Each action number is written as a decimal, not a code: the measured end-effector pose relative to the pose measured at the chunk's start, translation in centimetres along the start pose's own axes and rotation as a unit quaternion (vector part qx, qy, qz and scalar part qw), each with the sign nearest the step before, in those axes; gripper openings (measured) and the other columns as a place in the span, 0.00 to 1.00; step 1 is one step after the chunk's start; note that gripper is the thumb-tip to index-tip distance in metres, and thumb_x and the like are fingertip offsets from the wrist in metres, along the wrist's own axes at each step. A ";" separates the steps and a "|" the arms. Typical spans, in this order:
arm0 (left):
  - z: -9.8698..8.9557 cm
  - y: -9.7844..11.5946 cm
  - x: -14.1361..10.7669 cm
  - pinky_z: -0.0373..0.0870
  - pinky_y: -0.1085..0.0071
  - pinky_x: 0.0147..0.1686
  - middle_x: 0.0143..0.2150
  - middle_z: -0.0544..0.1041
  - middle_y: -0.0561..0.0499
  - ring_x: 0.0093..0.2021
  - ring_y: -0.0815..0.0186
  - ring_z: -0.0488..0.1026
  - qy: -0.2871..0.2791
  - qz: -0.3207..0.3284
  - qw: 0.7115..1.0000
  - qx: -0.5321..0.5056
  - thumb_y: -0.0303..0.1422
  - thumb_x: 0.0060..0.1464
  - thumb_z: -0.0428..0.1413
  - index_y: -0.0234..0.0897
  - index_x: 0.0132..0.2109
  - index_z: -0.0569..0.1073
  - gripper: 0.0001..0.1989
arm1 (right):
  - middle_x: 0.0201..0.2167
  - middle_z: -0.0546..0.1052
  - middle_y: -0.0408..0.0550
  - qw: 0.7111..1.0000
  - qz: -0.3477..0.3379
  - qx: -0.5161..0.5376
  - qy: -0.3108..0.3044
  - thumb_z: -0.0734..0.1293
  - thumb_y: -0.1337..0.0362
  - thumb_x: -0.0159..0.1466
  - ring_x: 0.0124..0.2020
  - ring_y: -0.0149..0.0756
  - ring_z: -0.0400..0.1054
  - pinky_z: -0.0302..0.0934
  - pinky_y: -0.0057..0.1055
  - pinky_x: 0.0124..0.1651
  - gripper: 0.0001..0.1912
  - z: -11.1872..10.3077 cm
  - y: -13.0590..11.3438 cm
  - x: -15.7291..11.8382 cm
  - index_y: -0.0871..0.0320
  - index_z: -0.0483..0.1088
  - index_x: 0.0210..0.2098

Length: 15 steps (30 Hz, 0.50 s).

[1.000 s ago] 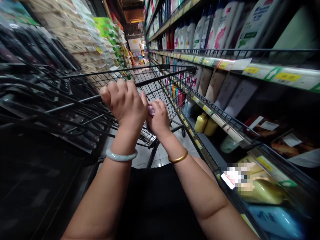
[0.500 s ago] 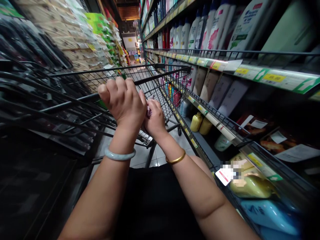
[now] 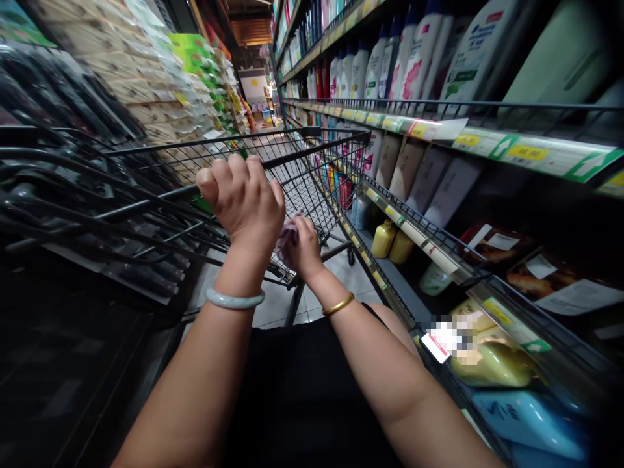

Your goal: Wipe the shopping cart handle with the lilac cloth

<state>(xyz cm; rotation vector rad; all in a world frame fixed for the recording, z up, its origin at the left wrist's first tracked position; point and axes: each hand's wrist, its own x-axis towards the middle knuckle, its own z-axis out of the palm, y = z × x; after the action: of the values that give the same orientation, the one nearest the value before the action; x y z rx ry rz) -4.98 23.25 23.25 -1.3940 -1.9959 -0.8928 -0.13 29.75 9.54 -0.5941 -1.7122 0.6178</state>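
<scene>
One hand on a shopping cart, the other bunching a purplish cloth

Seen from the wearer's own head, two bare arms reach forward in a narrow store aisle. The left hand (image 3: 244, 205) is curled in a fist over a dark bar (image 3: 312, 150) of the black wire shopping cart (image 3: 361, 136), knuckles up. The right hand (image 3: 306, 247), just beside it and a little lower, pinches a crumpled purplish-grey cloth (image 3: 285, 246) — the cloth sits between the two hands, near the cart's mesh. Whether the cloth touches the wire, I cannot tell.

A pale jade-coloured bangle (image 3: 234, 300) circles the left wrist; a gold bangle (image 3: 338, 304) circles the right. Below lies black clothing (image 3: 312, 396), with pale floor tiles (image 3: 312, 296) under the cart.

Along the right side run shelves edged with price strips (image 3: 517, 151). White shampoo bottles (image 3: 414, 65) stand on an upper shelf; a gold bottle (image 3: 383, 238) stands on a lower one, and nearer the viewer a blue bottle (image 3: 526, 419) lies tilted. Close to the right forearm is a small lit screen (image 3: 436, 346) — partly pixelated. At left rise stacked beige packs (image 3: 127, 71) and bright green packs (image 3: 192, 55).
</scene>
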 end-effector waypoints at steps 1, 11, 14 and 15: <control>0.1 -0.1 0.0 0.46 0.37 0.68 0.58 0.70 0.38 0.67 0.40 0.59 0.009 0.010 1.000 0.020 0.40 0.61 0.47 0.38 0.55 0.71 0.20 | 0.45 0.73 0.54 1.000 0.015 -0.010 -0.002 0.66 0.68 0.63 0.50 0.42 0.69 0.66 0.38 0.58 0.08 0.0 0.7 -0.2 0.58 0.69 0.42; -0.1 -0.2 0.0 0.47 0.37 0.67 0.55 0.71 0.37 0.62 0.39 0.61 0.025 0.013 0.999 0.033 0.37 0.60 0.50 0.41 0.55 0.72 0.18 | 0.50 0.72 0.54 0.994 -0.033 -0.070 -0.081 0.67 0.66 0.60 0.52 0.43 0.66 0.65 0.40 0.60 0.14 -0.1 -1.0 -2.9 0.56 0.71 0.46; -0.3 -0.3 0.1 0.48 0.36 0.66 0.55 0.71 0.37 0.62 0.39 0.62 0.016 0.001 0.999 0.031 0.37 0.59 0.50 0.40 0.55 0.72 0.19 | 0.49 0.73 0.54 0.980 0.091 -0.120 -0.133 0.67 0.70 0.59 0.48 0.42 0.69 0.66 0.38 0.56 0.15 -0.5 0.6 -3.5 0.56 0.72 0.46; -0.4 -0.3 0.1 0.49 0.35 0.66 0.55 0.71 0.37 0.62 0.38 0.62 0.014 -0.002 0.999 0.030 0.37 0.59 0.50 0.40 0.55 0.72 0.19 | 0.46 0.74 0.54 0.968 0.144 -0.138 -0.149 0.67 0.72 0.57 0.45 0.42 0.70 0.67 0.38 0.53 0.14 -0.6 1.4 -3.7 0.56 0.73 0.44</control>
<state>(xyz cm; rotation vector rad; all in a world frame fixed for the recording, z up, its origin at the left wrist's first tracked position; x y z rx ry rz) -5.29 22.94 23.47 -1.3382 -1.9899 -0.8429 1.32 28.36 6.06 -1.0024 -2.0310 0.7041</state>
